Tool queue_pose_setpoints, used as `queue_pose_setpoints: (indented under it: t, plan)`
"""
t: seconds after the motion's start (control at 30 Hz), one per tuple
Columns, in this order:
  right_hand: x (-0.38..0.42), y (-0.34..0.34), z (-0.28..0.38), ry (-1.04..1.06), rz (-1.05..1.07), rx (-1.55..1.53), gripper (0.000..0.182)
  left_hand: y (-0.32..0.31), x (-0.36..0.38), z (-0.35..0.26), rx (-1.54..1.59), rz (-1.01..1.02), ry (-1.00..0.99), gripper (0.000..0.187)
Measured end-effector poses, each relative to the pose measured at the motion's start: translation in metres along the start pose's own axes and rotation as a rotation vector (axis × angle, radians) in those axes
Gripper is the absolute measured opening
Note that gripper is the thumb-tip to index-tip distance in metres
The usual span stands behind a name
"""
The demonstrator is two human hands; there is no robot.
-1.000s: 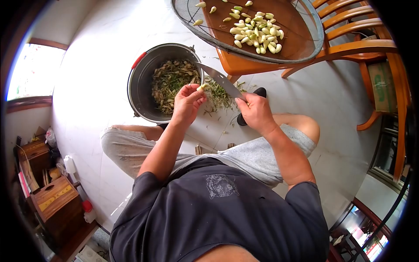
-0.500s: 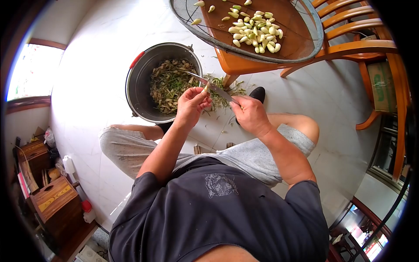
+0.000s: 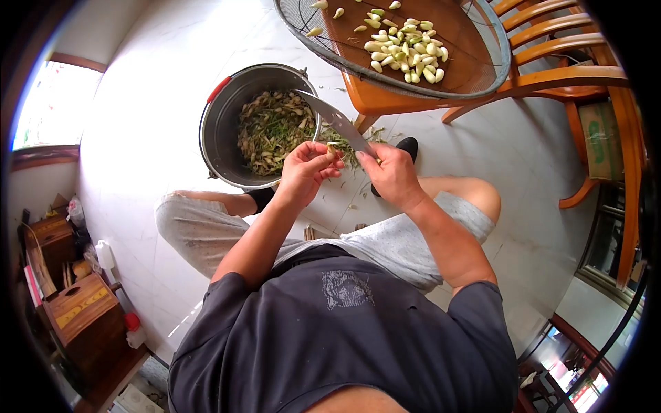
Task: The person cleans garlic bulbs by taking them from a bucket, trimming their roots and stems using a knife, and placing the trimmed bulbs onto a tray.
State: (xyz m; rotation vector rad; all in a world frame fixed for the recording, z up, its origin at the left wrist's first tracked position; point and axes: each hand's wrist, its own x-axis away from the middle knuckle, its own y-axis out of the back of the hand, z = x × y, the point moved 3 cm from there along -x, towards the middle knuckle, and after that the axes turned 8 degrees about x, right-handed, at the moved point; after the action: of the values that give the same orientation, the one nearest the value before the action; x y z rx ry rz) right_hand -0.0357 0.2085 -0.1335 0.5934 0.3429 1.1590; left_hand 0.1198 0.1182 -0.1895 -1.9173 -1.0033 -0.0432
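My left hand [image 3: 306, 168] pinches a small pale bulb [image 3: 331, 149] between thumb and fingers, beside the bucket's lower right rim. Closed round the handle of a knife, my right hand [image 3: 394, 177] is just to its right. The broad blade of the knife [image 3: 339, 124] points up and left, its tip over the edge of the metal bucket [image 3: 210, 148]. Inside the bucket lies a heap of peelings [image 3: 272, 131]. Many peeled white-green bulbs [image 3: 413, 51] are piled on a round mesh tray [image 3: 475, 81] at the top.
The tray rests on a wooden chair [image 3: 389, 104]. Green and dry scraps [image 3: 354, 148] litter the floor between bucket and chair. Dark shoes [image 3: 407, 147] are near the scraps. Another wooden chair [image 3: 585, 76] and a cardboard box [image 3: 603, 138] stand at right, a wooden cabinet [image 3: 82, 310] at lower left.
The knife blade has turned so its broad side shows more, and it sits clear of the bulb. Both hands have shifted slightly, and the bulb is a little lower.
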Motion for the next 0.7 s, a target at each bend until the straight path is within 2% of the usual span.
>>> queue_pose_setpoints:
  t: [0.17, 0.37, 0.47, 0.7]
  plan:
    - [-0.006, 0.000, 0.010, -0.062, 0.075, -0.078, 0.026, -0.011, 0.012, 0.004, -0.125, 0.036, -0.005, 0.016]
    - [-0.011, -0.011, 0.003, 0.045, 0.066, -0.198, 0.031, -0.025, 0.023, 0.009, -0.292, 0.041, 0.001, 0.016]
    - [-0.012, -0.013, 0.003, 0.000, 0.079, -0.074, 0.030, -0.026, 0.022, 0.010, -0.323, 0.027, -0.001, 0.014]
    - [-0.012, -0.018, 0.007, 0.001, 0.140, -0.067, 0.032, -0.023, 0.022, 0.010, -0.299, -0.025, 0.100, 0.015]
